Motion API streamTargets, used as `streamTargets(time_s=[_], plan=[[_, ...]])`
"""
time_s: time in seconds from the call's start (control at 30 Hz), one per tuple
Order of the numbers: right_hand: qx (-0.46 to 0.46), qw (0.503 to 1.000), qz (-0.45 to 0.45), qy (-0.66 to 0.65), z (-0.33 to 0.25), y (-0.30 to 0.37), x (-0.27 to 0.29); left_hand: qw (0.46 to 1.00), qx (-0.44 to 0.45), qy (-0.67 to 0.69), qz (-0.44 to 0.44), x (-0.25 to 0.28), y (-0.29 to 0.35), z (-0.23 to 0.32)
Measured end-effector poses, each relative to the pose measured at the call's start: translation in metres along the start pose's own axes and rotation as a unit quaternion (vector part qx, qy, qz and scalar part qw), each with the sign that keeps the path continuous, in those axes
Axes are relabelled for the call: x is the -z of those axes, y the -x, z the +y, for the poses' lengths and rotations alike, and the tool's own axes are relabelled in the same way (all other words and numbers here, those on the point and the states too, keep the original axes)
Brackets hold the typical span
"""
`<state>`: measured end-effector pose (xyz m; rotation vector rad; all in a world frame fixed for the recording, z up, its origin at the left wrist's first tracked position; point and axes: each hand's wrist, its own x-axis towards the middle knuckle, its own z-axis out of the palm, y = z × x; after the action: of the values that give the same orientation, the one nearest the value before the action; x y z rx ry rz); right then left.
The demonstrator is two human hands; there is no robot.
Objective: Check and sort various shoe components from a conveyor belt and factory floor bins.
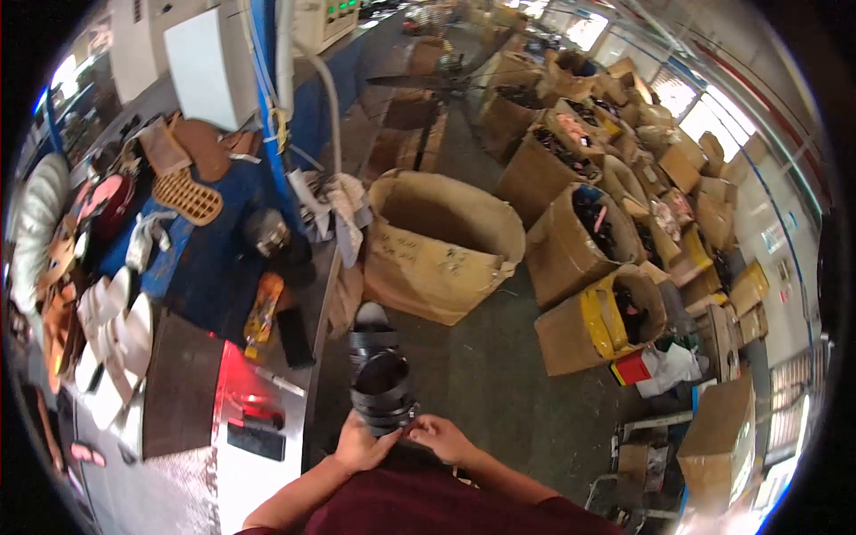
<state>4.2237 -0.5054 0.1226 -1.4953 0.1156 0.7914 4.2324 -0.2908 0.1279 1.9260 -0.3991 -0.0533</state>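
Observation:
A black strappy sandal [382, 392] is in front of my body, its toe pointing away from me. My left hand [358, 446] is closed around its near left side. On the other side, my right hand [439, 437] pinches at the sandal's edge beside a small shiny buckle; what exactly lies between the fingertips is too small to make out. Just beyond, partly overlapped, shows a second black-strapped part with a grey insole [373, 314], perhaps the pair's other sandal. Both hands are beside the workbench's right edge, above the floor.
The workbench [192, 366] on the left carries white strap pieces [116, 334], a tan perforated sole [187, 198], a glove [149, 239] and a dark phone [257, 441]. A large open carton [419, 267] stands ahead. Several filled cartons [580, 232] crowd the right; a fan [455, 85] stands behind.

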Motion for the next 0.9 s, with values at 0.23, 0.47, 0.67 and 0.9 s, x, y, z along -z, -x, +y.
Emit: streamTargets(time_s=[0.23, 0.47, 0.67, 0.9], plan=[[-0.081, 0.974, 0.170, -0.129, 0.060, -0.008, -0.002, 0.983, 0.028, -0.073, -0.168, -0.026, -0.035, -0.024], [-0.111, 0.978, 0.148, -0.099, 0.079, -0.049, 0.051, 0.952, 0.032, -0.172, -0.251, -0.066, -0.078, -0.055], [-0.188, 0.975, 0.120, -0.023, 0.018, -0.044, 0.160, 0.883, 0.211, -0.117, -0.402, -0.129, -0.196, 0.015], [-0.020, 0.894, 0.397, -0.205, 0.019, 0.014, 0.332, 0.844, 0.189, -0.069, -0.497, -0.243, -0.324, 0.036]])
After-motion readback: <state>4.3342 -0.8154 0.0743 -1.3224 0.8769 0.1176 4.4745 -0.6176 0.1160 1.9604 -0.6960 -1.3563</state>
